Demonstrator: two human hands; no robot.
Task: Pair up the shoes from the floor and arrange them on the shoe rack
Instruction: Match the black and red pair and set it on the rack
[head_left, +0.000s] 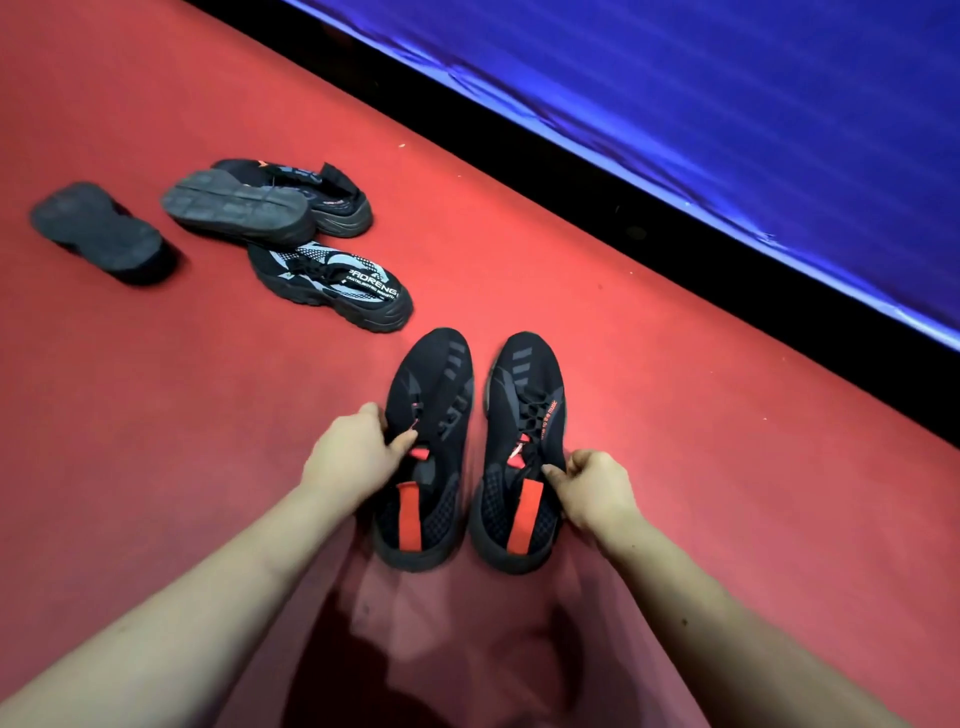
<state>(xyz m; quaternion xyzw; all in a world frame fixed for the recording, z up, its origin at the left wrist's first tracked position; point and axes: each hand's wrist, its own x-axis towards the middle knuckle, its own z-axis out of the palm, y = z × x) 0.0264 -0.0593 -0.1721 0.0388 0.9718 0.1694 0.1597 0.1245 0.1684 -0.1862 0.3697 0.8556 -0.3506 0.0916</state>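
Two matching black sneakers with red heel tabs stand side by side on the red carpet, toes pointing away from me. My left hand (353, 457) grips the left sneaker (434, 384) at its tongue and outer side. The collar of the right sneaker (524, 395) is pinched by my right hand (597, 491). Further left lie several more shoes: a black and white patterned sneaker (332, 283) upright, a sneaker turned sole-up (236, 213) leaning on a dark sneaker (332, 200), and a black shoe sole-up (98, 231). No shoe rack is in view.
Red carpet (649, 364) covers the floor. A black strip (675, 249) runs diagonally along its far edge, with a shiny blue surface (727, 104) beyond it at the upper right. My shadow falls on the carpet near the bottom.
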